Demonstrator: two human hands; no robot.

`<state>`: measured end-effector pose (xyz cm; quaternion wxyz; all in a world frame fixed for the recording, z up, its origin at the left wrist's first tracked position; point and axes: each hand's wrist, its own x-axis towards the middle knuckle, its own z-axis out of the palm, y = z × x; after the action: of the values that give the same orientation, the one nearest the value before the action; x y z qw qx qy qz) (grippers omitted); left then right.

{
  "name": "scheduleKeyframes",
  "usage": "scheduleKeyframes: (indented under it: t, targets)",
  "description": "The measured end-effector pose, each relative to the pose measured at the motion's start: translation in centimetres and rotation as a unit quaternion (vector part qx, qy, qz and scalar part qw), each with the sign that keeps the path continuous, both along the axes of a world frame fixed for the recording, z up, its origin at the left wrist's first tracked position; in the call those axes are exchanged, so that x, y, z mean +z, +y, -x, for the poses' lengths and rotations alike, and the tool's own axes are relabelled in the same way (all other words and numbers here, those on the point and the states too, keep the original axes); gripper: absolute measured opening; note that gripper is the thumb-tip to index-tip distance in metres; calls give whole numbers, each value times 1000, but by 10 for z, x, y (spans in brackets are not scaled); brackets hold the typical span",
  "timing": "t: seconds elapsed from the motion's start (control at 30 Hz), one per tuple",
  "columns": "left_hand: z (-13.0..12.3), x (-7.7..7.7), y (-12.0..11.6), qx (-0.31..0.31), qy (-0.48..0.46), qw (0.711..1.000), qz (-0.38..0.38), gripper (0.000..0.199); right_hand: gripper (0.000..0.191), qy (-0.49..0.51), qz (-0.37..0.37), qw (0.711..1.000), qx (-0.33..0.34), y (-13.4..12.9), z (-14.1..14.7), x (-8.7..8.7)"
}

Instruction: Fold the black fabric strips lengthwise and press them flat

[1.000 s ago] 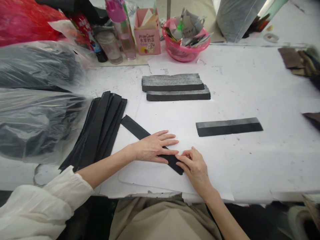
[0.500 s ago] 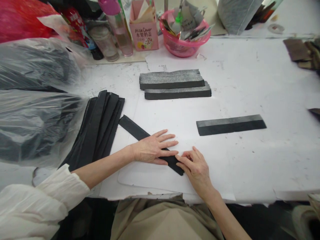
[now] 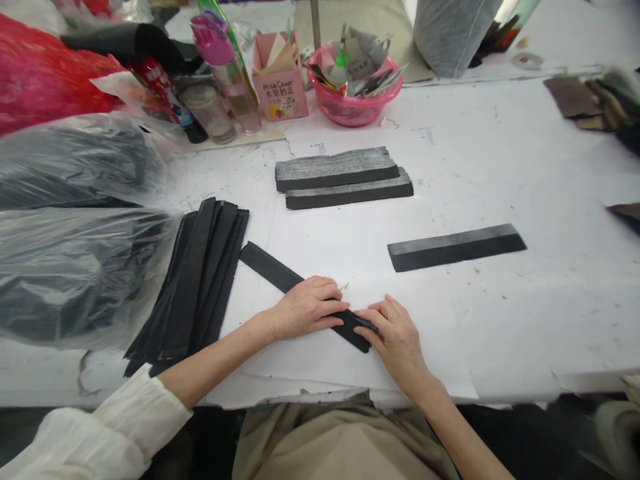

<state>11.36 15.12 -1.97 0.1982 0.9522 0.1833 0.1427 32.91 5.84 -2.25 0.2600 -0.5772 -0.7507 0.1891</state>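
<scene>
A black strip (image 3: 273,267) lies slantwise on the white paper in front of me, and I cannot tell its material. My left hand (image 3: 310,308) rests over its middle, fingers drawn together and curled at its upper edge. Close by, my right hand (image 3: 395,333) pinches the strip's near right end between thumb and fingers, where the edge is slightly lifted. Both hands hide parts of the strip. Apart from it, to the right, lies a strip with a grey upper band (image 3: 457,247). Farther back are grey-and-black strips (image 3: 345,170), overlapping in two groups.
A fanned pile of black strips (image 3: 193,280) is at the left beside clear plastic bags (image 3: 75,273). Along the back stand a pink bottle (image 3: 220,60), a pink carton (image 3: 281,80) and a pink basket (image 3: 350,107). Brown pieces (image 3: 575,100) lie at the far right.
My left hand's spread fingers have drawn together and curled at the strip's edge. My right hand keeps its pinch, with the edge now lifted there. The view has shifted slightly.
</scene>
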Motion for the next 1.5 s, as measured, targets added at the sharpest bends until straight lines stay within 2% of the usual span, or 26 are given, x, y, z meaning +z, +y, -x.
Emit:
scheduleKeyframes:
  t: [0.13, 0.33, 0.47, 0.67, 0.93, 1.27, 1.5]
  targets:
    - [-6, -5, -2, 10, -9, 1000, 12, 26, 14, -3, 12, 1000, 2, 0, 0, 2]
    - [-8, 3, -5, 22, 20, 999, 37, 25, 15, 2, 16, 1000, 0, 0, 0, 2]
    - [-8, 3, -5, 30, 17, 998, 52, 24, 14, 2, 15, 1000, -3, 0, 1, 1]
    - [-6, -3, -6, 19, -7, 999, 30, 20, 15, 8, 20, 1000, -7, -1, 1, 1]
    - [-6, -3, -6, 5, -1, 1000, 0, 18, 14, 5, 6, 1000, -9, -2, 1, -4]
    - [-7, -4, -8, -24, 7, 997, -72, 17, 11, -39, -31, 999, -3, -2, 3, 0]
    - [-7, -3, -7, -26, -7, 997, -67, 17, 11, -74, -51, 996, -3, -3, 4, -1]
